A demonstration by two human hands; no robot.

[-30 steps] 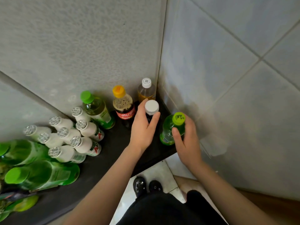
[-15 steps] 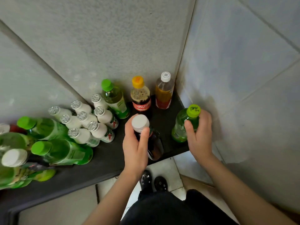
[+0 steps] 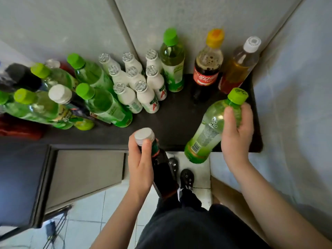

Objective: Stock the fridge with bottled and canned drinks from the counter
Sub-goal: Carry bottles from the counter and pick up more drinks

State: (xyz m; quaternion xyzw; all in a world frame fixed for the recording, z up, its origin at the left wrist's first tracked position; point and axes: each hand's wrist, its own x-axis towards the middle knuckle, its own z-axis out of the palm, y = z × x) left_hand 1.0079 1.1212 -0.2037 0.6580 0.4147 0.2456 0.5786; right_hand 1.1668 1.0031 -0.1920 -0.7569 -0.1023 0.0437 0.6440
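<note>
both hands point(image 3: 142, 162) grip smooth plastic bottles point(image 3: 210, 128)

The green bottle point(image 3: 210, 133) in my right grip point(image 3: 237, 137) is clear, glossy plastic with a ridged lime plastic cap. The dark bottle point(image 3: 161, 169) in my left grip point(image 3: 140, 164) is shiny plastic too, its white cap finely ribbed. The surface point(image 3: 170, 123) looks matt black and faintly grainy, while the small white bottles point(image 3: 152, 97) at upper centre are opaque, smooth plastic with crinkled silvery foil tops.
</note>
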